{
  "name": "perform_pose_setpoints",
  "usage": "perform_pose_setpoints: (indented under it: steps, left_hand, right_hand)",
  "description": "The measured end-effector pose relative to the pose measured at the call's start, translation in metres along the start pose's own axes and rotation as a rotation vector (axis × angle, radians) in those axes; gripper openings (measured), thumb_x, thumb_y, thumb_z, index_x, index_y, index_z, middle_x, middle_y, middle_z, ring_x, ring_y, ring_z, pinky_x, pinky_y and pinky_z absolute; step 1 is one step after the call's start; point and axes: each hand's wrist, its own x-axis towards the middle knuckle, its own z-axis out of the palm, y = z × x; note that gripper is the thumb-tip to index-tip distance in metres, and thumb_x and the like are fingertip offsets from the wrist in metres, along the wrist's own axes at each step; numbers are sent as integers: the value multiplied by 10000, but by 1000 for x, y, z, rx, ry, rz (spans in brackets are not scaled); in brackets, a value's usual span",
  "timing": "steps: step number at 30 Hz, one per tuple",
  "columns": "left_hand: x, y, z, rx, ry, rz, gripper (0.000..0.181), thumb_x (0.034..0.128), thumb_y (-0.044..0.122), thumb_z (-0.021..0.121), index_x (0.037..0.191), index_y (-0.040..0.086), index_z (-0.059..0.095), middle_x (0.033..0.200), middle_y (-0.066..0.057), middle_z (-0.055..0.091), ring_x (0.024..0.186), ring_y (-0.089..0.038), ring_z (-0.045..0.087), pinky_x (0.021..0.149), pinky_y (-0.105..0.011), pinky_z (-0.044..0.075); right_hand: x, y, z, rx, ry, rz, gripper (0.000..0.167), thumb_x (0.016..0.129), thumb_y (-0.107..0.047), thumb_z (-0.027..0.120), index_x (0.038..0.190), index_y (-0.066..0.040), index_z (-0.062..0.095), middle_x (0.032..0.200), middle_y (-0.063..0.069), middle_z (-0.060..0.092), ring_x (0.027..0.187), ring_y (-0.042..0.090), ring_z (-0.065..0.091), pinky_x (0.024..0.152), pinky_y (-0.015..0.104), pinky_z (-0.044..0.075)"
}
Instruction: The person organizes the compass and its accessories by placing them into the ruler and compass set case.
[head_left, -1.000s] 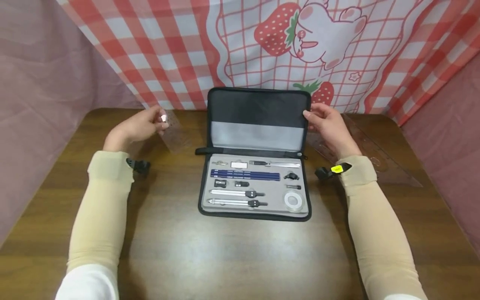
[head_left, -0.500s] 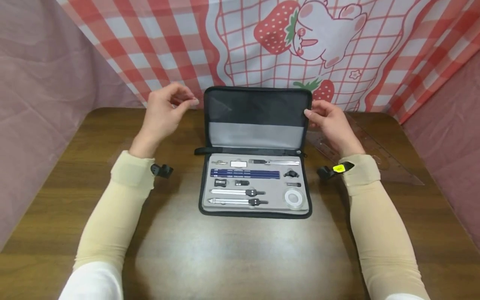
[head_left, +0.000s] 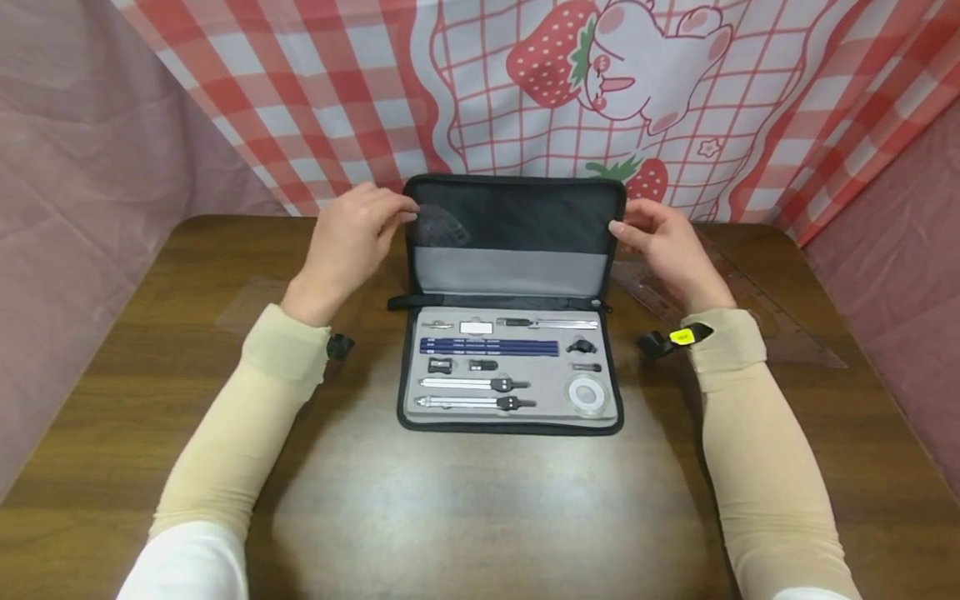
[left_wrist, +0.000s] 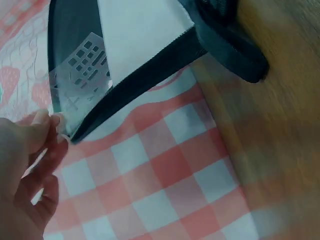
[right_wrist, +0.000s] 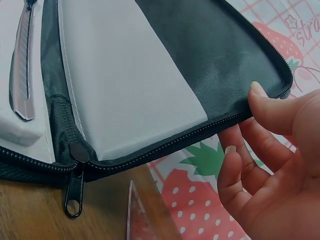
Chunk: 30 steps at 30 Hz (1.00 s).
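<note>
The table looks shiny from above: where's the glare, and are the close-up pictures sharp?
Head view: pale glare on the table in front of the open case, soft shadows beside the sleeves; left wrist view: hazy, bluish, the table blurred; right wrist view: clearer, the zip pull crisp.

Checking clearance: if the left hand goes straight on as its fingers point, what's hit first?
Likely the raised black zip-edged case lid, near its left edge; the clear plastic stencil pinched in the left hand overlaps it in view. Depth is unclear, so contact can't be told.
</note>
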Motion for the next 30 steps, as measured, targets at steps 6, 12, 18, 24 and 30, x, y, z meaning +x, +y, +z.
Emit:
perform_pose_setpoints:
  steps: [6, 12, 18, 24, 30]
  left_hand:
    - [3, 11, 6, 43, -107, -5, 293, 1020, 96, 532, 1302, 16, 544, 1135, -135, 607, 998, -269, 589, 895, -413, 505]
    - [0, 9, 10, -21, 6, 17, 337, 989, 64, 586, 1323, 88, 625, 1091, -108, 595, 929, -243, 597, 824, -391, 524]
    - [-2, 7, 20, 25, -67, 55, 355, 944, 31, 657, 1290, 110, 675, 1056, -98, 651, 948, -249, 569, 862, -382, 512]
    - [-2, 6, 22, 37, -29, 67, 236, 932, 120, 706, 1160, 61, 728, 1081, -92, 628, 983, -252, 541, 859, -374, 494]
    - [-2, 5, 18, 76, -28, 95, 296, 920, 169, 729, 1186, 42, 719, 1079, -109, 606, 988, -272, 516, 859, -383, 478]
  right_hand:
    - [-1, 0, 0, -40, -2, -19, 249, 979, -258, 653, 1172, -103, 624, 991, -11, 607, 916, 230, 541, 763, 270, 456]
    - [-2, -1, 0, -42, 0, -22, 237, 980, -264, 651, 1151, -101, 625, 1003, 38, 603, 920, 263, 537, 763, 279, 454]
    - [-2, -2, -1, -56, -11, -23, 231, 980, -263, 651, 1148, -108, 621, 1016, 62, 600, 905, 226, 541, 760, 271, 461]
    - [-2, -3, -2, -78, -20, -16, 224, 982, -276, 647, 1134, -115, 618, 1015, 84, 588, 914, 228, 534, 764, 287, 453]
    - [-3, -3, -1, -85, -19, -11, 243, 980, -290, 647, 1147, -114, 626, 1032, 82, 591, 932, 231, 529, 775, 320, 446]
